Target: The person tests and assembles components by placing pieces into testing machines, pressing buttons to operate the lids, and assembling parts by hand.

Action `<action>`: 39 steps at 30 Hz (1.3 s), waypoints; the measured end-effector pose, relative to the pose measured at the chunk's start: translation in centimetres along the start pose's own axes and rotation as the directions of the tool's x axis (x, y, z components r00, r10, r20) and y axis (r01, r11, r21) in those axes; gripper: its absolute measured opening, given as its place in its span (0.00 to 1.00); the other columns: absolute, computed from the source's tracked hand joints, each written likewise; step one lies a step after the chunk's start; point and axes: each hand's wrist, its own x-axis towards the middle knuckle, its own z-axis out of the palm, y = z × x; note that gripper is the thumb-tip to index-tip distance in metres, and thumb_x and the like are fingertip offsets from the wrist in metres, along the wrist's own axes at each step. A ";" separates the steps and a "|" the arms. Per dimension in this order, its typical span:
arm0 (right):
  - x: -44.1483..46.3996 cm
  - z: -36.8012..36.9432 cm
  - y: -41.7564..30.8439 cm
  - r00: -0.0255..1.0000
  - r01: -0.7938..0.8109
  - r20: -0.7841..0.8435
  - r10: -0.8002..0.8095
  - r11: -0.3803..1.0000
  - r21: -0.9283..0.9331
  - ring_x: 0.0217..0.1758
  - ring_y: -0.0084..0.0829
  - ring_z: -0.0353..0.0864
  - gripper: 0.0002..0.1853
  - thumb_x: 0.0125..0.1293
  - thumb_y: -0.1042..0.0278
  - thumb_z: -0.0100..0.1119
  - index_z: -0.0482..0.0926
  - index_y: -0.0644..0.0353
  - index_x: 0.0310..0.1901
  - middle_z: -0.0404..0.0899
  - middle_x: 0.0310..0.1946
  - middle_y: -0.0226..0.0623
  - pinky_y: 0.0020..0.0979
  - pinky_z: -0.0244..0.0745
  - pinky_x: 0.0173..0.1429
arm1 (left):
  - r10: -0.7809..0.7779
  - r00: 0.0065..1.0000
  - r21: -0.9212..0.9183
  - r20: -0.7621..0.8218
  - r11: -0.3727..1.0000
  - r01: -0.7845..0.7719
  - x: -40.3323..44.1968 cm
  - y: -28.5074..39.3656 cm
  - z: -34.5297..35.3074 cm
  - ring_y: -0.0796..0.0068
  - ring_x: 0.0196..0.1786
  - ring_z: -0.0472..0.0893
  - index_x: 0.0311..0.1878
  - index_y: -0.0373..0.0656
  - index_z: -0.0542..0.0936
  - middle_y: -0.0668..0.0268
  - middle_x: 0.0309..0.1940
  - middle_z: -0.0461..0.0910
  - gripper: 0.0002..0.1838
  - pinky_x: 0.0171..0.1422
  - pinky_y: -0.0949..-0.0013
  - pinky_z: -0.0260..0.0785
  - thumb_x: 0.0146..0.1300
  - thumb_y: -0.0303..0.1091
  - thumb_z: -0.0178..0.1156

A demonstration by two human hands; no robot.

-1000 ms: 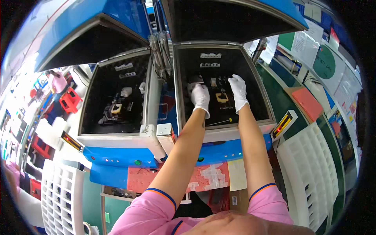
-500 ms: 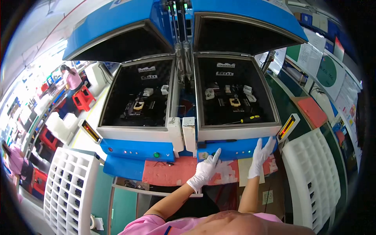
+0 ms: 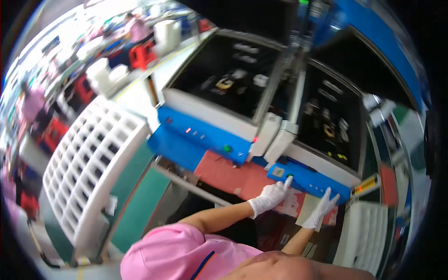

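Note:
My left hand (image 3: 272, 197), in a white glove, reaches to the right machine's blue front panel (image 3: 305, 182). Its outstretched finger lies at the green button (image 3: 290, 176), and it grips nothing that I can see. Further right, my gloved right hand (image 3: 320, 211) has its fingers apart against the right end of the same panel, also without an object. Behind the panel, the right test box (image 3: 322, 126) stands with its lid up. Blurred small parts and a yellow-handled tool (image 3: 337, 156) lie in its dark interior.
The left box (image 3: 228, 77) is open too, with a green button (image 3: 227, 148) on its panel. A red mat (image 3: 228, 172) lies below the panels. White gridded trays (image 3: 93, 158) (image 3: 364, 233) stand at either side. Other people in pink sit at far left.
The view has swung left and tilted, blurring the picture. My left hand's finger has come onto the green button, which it was beside before. My right hand stays at the panel's right end.

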 end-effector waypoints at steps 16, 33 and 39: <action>-17.7 5.3 -11.2 0.601 0.090 0.582 -0.549 0.769 0.633 0.50 0.31 0.74 0.19 0.64 0.72 0.47 0.69 0.68 0.56 0.71 0.55 0.44 0.30 0.70 0.53 | -0.345 0.694 -0.718 0.632 -0.598 0.356 -15.0 -13.3 -19.7 0.81 0.23 0.69 0.40 0.39 0.77 0.67 0.28 0.76 0.10 0.19 0.80 0.56 0.56 0.29 0.52; -22.8 11.5 -10.1 0.375 -0.145 0.769 -0.517 0.787 0.600 0.46 0.26 0.75 0.18 0.64 0.77 0.47 0.69 0.69 0.57 0.76 0.49 0.44 0.24 0.73 0.48 | -0.882 0.236 -0.868 -0.407 0.454 0.202 -25.5 -49.4 -48.2 0.86 0.17 0.67 0.37 0.44 0.82 0.73 0.22 0.77 0.07 0.16 0.82 0.54 0.54 0.30 0.62; -23.0 11.8 -10.1 0.415 -0.101 0.754 -0.509 0.798 0.594 0.42 0.24 0.75 0.18 0.64 0.78 0.47 0.69 0.69 0.57 0.76 0.48 0.45 0.23 0.73 0.47 | -0.884 0.077 -0.797 -0.461 0.451 0.401 -24.6 -54.5 -48.7 0.86 0.16 0.67 0.37 0.44 0.82 0.71 0.22 0.77 0.08 0.14 0.81 0.54 0.58 0.36 0.60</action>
